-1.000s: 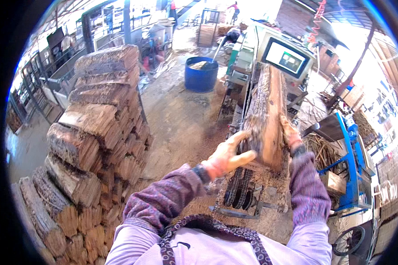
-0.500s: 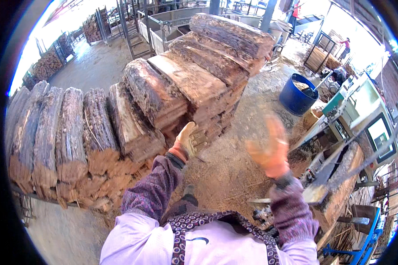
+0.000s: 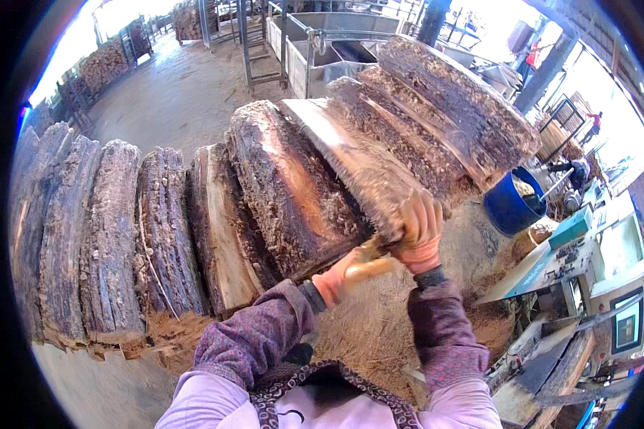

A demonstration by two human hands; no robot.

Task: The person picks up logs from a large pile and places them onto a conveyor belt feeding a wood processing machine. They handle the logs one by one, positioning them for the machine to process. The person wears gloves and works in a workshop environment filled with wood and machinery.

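Observation:
Both my hands wear gloves with orange cuffs and yellowish fingers. My right hand [image 3: 420, 227] is closed over the near end of a rough, pale-topped wood slab [image 3: 361, 168], its fingers lying on the top face. Beside that same end, my left hand [image 3: 354, 270] points right, somewhat blurred, with thumb and fingers apart at the slab's lower corner. Whether it touches the wood is hard to make out. The slab lies in a row of stacked bark-covered slabs, between a dark one with an orange-brown streak [image 3: 293, 182] and a bark-covered one [image 3: 408, 136] on the right.
More bark slabs [image 3: 111, 236] stretch leftward in the stack. A blue drum [image 3: 514, 204] stands on the sawdust-strewn floor to the right, near a green and white machine [image 3: 551, 261]. Behind the stack are metal-walled bins [image 3: 329, 71]. Another person [image 3: 592, 125] is far right.
My right hand has swung left and forward from the air onto the slab's end and closed there. The left hand has shifted right to the same end. The view has turned, moving the drum rightward.

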